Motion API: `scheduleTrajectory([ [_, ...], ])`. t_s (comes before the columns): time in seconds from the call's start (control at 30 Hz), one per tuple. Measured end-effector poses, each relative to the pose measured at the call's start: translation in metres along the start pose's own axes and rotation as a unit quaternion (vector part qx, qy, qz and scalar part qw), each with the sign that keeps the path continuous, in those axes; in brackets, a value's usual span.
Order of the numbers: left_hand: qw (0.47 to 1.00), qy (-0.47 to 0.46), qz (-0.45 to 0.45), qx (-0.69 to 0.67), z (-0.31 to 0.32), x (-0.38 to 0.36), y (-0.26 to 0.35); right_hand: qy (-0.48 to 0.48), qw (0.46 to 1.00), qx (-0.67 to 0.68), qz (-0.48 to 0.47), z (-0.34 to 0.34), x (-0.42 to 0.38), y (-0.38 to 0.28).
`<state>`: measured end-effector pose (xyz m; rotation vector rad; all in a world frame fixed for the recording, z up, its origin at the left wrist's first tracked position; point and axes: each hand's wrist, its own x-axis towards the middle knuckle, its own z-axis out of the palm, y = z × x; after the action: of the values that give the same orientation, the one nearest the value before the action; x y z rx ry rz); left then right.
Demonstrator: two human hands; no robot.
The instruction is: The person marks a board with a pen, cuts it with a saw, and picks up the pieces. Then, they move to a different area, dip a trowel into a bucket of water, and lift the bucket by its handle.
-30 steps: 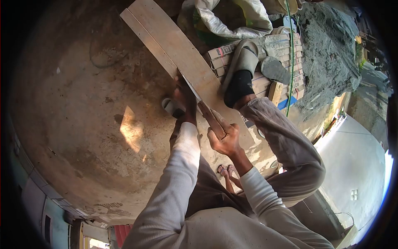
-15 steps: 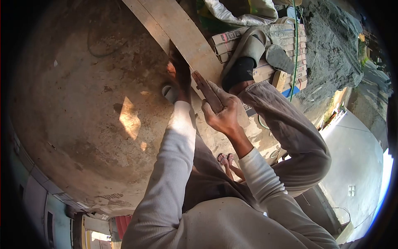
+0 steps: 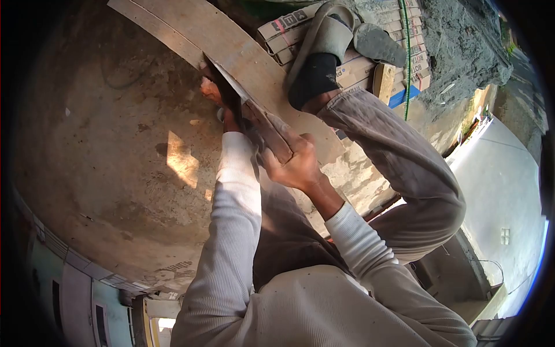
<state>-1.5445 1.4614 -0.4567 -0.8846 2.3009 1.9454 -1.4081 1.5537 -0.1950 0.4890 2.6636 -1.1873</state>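
A long pale wooden plank (image 3: 191, 34) runs from the upper left down to my hands. My right hand (image 3: 298, 165) is closed around a narrow wooden piece with a brown bar (image 3: 272, 139), its far end against the plank's edge. My left hand (image 3: 213, 91) is by the plank's near edge, partly sunlit, its fingers mostly lost in shadow. Beside it is a dark flat shape with a pale edge (image 3: 237, 87), whose kind I cannot make out. My foot, in a dark sock and a grey slide sandal (image 3: 332, 43), is at the plank's right side.
Flat cardboard boxes (image 3: 283, 32) lie beyond the foot, with a loose sandal (image 3: 378, 45) and a small wood block (image 3: 383, 81) on them. A green hose (image 3: 407, 58) crosses there. Grey sand or cement (image 3: 462, 46) is heaped at right. Stained concrete floor (image 3: 115, 173) spreads left.
The plank and both hands appear farther left in view. The wooden piece in my right hand now overlaps the plank's near edge, and the dark flat shape beside my left hand shows more.
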Motion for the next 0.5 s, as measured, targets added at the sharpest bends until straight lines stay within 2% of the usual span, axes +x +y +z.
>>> scheduleTrajectory([
  [0.03, 1.000, -0.005, -0.019, -0.017, -0.002, 0.001, -0.006, 0.008, 1.000, -0.008, -0.008, 0.004, 0.002, -0.002],
  [0.13, 0.999, 0.005, 0.027, -0.023, 0.001, 0.008, -0.018, 0.019, 0.997, -0.020, -0.066, -0.015, -0.014, -0.010],
  [0.17, 0.999, 0.009, 0.045, -0.025, -0.003, 0.014, -0.018, 0.013, 0.998, 0.025, -0.047, -0.029, -0.034, -0.019],
  [0.23, 0.999, 0.034, 0.031, -0.017, 0.007, 0.008, -0.013, -0.035, 0.997, -0.051, -0.044, -0.083, -0.078, -0.042],
  [0.3, 0.997, 0.066, -0.015, 0.028, 0.007, 0.009, -0.001, -0.046, 0.992, -0.107, -0.044, -0.094, -0.083, -0.044],
  [0.33, 0.987, 0.062, 0.059, 0.133, -0.001, 0.013, -0.015, -0.028, 0.998, -0.048, -0.022, -0.081, -0.085, -0.034],
  [0.37, 0.973, 0.075, 0.071, 0.206, -0.002, 0.023, -0.043, -0.019, 0.999, -0.037, -0.032, -0.060, -0.064, -0.022],
  [0.43, 0.998, 0.040, -0.004, 0.048, 0.000, -0.012, 0.043, -0.003, 0.999, -0.016, -0.052, -0.019, -0.022, 0.003],
  [0.47, 0.998, 0.042, 0.002, 0.055, 0.004, -0.009, 0.039, -0.023, 0.987, -0.119, -0.101, -0.004, 0.000, 0.008],
  [0.5, 0.996, 0.050, 0.008, 0.069, -0.001, -0.001, 0.027, -0.028, 0.992, -0.094, -0.081, -0.001, 0.001, 0.005],
])
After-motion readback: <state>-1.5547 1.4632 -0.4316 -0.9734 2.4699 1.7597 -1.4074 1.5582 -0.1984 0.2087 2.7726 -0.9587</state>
